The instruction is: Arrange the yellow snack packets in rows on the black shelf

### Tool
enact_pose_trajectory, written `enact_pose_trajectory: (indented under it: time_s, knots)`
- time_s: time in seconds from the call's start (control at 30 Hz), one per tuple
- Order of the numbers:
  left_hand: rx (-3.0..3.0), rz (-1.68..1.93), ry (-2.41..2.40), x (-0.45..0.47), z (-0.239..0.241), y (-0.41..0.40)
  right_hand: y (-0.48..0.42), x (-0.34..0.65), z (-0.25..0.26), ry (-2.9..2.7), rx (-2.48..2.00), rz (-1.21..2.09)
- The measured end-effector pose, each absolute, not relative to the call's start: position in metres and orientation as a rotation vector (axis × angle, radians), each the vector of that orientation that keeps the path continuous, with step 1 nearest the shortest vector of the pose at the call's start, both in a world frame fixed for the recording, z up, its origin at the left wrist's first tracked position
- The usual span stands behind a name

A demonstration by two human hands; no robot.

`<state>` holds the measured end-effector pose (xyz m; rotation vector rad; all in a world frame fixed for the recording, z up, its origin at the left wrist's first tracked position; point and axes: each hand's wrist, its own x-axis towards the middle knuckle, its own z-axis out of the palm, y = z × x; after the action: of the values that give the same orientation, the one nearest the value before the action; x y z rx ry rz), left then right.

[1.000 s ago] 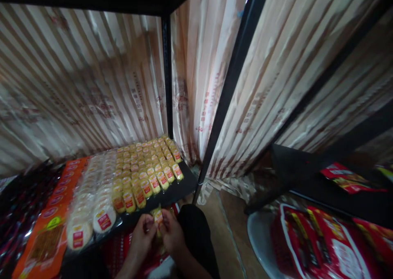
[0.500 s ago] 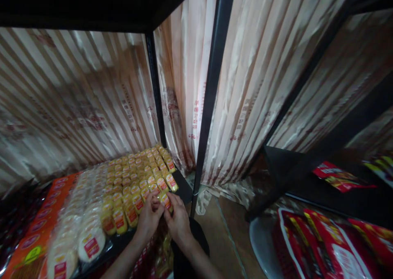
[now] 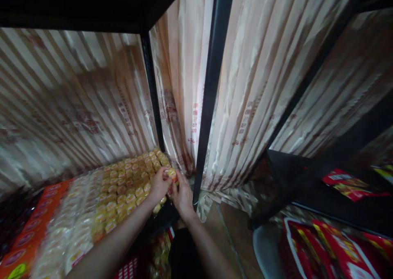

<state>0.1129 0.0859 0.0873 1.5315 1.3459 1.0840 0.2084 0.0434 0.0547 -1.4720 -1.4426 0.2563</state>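
A small yellow packaged snack with a red and white label is pinched between my two hands, above the right back corner of the shelf. My left hand closes its fingers on the near left side of the packet. My right hand grips it from the right. Just left of my hands, rows of similar yellow packets stand packed closely on the dark shelf. My left forearm hides part of the front rows.
White round packaged snacks and an orange box lie further left. A dark post rises right of my hands, before a pleated curtain. A red basket sits below; red bags stand at right.
Both hands, with the yellow packet, have moved up and away, from the front row towards the shelf's back right corner. The camera view has shifted slightly.
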Motion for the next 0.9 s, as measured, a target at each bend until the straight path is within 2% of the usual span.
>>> enact_pose_trajectory:
  time_s: [0.3, 0.9]
  knots:
    - [1.731, 0.899, 1.408, 0.124, 0.085, 0.132, 0.078, 0.217, 0.033, -1.358, -1.463, 0.323]
    - [2.183, 0.488, 1.73, 0.113, 0.072, 0.137, 0.091, 0.213, 0.009, -1.326, -1.467, 0.592]
